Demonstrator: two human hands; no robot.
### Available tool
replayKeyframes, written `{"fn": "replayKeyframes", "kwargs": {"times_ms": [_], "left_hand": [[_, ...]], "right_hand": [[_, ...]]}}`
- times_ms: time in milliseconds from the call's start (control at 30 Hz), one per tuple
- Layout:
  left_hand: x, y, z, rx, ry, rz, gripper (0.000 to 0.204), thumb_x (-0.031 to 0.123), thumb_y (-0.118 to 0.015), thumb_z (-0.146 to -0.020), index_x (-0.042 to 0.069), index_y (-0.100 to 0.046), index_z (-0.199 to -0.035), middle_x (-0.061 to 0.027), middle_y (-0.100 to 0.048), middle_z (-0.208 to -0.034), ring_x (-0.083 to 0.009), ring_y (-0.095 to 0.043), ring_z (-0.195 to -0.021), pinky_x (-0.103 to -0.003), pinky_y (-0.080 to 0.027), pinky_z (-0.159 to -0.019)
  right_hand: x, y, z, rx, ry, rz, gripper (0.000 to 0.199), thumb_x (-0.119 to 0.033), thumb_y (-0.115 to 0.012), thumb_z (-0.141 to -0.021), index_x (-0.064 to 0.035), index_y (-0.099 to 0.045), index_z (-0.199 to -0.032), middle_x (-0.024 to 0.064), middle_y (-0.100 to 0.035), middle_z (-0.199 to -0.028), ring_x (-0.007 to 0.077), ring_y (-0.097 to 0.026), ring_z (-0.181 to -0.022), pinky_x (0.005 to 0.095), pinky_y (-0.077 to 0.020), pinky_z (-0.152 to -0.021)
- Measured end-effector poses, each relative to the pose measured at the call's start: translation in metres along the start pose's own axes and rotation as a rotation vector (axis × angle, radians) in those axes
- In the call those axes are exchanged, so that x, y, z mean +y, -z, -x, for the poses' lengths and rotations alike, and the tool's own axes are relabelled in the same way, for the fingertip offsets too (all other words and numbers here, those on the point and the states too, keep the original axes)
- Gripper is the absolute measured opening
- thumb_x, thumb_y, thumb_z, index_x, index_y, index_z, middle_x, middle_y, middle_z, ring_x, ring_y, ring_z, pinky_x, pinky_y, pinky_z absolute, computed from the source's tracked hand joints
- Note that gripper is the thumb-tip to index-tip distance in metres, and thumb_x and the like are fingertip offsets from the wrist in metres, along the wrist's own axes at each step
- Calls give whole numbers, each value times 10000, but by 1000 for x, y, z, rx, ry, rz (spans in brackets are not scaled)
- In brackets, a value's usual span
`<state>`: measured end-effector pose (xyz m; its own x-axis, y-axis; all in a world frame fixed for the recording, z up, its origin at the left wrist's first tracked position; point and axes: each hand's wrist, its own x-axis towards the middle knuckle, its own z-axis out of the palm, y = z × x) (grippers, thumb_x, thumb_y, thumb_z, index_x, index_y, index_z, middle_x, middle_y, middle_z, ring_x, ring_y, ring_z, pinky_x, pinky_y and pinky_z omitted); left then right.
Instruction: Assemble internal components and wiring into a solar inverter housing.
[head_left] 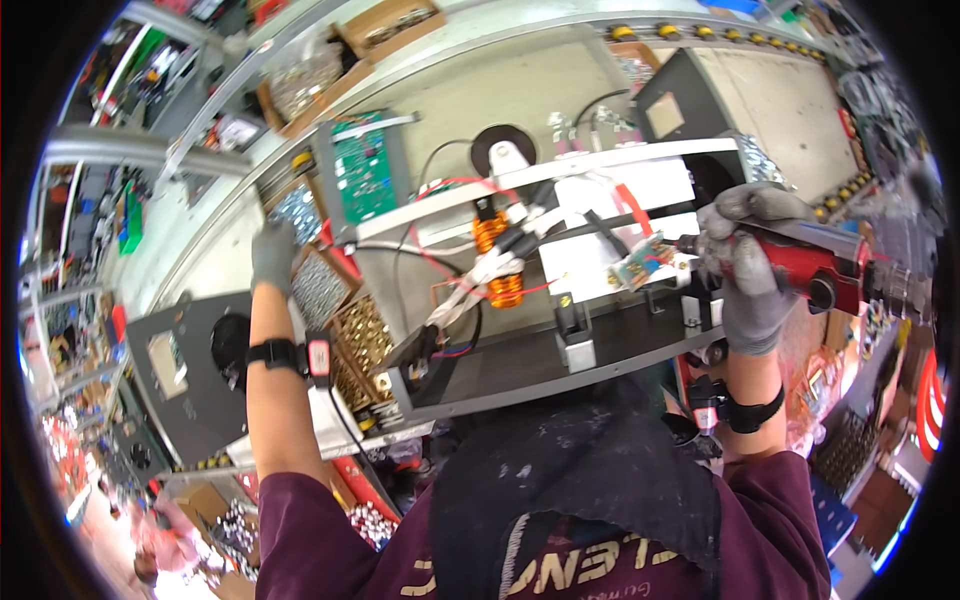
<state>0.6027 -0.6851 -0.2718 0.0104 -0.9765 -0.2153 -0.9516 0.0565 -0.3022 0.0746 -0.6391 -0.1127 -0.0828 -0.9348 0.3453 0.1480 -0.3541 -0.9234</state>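
My right hand (752,290), in a grey glove, is closed around a red power screwdriver (830,268). Its tip points left, close to a small circuit board (642,262) with wires at the right end of an open metal chassis (520,385). Inside the chassis are orange copper coils (507,290), a bundle of white and black cables (485,272) and white panels (575,265). My left hand (271,256), also gloved, is left of the chassis, beside bins of small silver screws (318,284). Its fingers are too unclear to read.
Brass-coloured fittings (362,338) fill a bin left of the chassis. Beyond it stands a green circuit board (362,170). A dark metal panel (190,375) lies at far left, another (680,105) at back right. Yellow-black rollers (668,32) edge the line.
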Motion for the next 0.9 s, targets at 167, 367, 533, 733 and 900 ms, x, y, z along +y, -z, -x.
{"fn": "replayKeyframes", "kwargs": {"times_ms": [167, 367, 533, 733, 900], "left_hand": [[41, -80, 31, -83, 548, 927, 248, 224, -528, -837, 29, -622, -958, -211, -651, -883, -330, -637, -823, -398, -484, -682], [103, -79, 32, 145, 563, 978, 281, 252, -538, -846, 10, -618, -966, -203, -653, -866, -314, -635, -824, -377, -471, -711], [124, -89, 28, 136, 587, 1221, 248, 219, -549, -831, 32, -611, -980, -137, -666, -794, -271, -649, -733, -352, -483, -632], [149, -99, 7, -33, 483, 1306, 198, 149, -552, -789, 48, -626, -943, -124, -666, -769, -228, -659, -690, -341, -497, -603], [153, -85, 1, -96, 435, 1172, 220, 154, -545, -786, 41, -642, -948, -169, -661, -818, -310, -651, -761, -387, -498, -651]], "right_hand": [[-11, -2, -6, 45, -23, -28, 440, -149, -698, -756, -62, -457, -1113, 157, -559, -934, 214, -593, -773, 273, -486, -554], [-9, -7, -6, 90, -100, 85, 497, -240, -751, -739, -78, -442, -1092, 152, -542, -906, 222, -585, -770, 285, -495, -568], [-6, -10, -2, 9, 11, 167, 385, -239, -697, -763, -85, -452, -1018, 111, -503, -868, 200, -548, -698, 333, -485, -584], [2, -18, -4, 64, 66, 164, 222, -8, -557, -782, -59, -405, -936, 125, -513, -811, 177, -542, -653, 261, -462, -508], [5, -14, 1, 70, 34, 137, 205, 3, -532, -770, -47, -424, -937, 126, -520, -814, 131, -498, -618, 215, -394, -451]]}}
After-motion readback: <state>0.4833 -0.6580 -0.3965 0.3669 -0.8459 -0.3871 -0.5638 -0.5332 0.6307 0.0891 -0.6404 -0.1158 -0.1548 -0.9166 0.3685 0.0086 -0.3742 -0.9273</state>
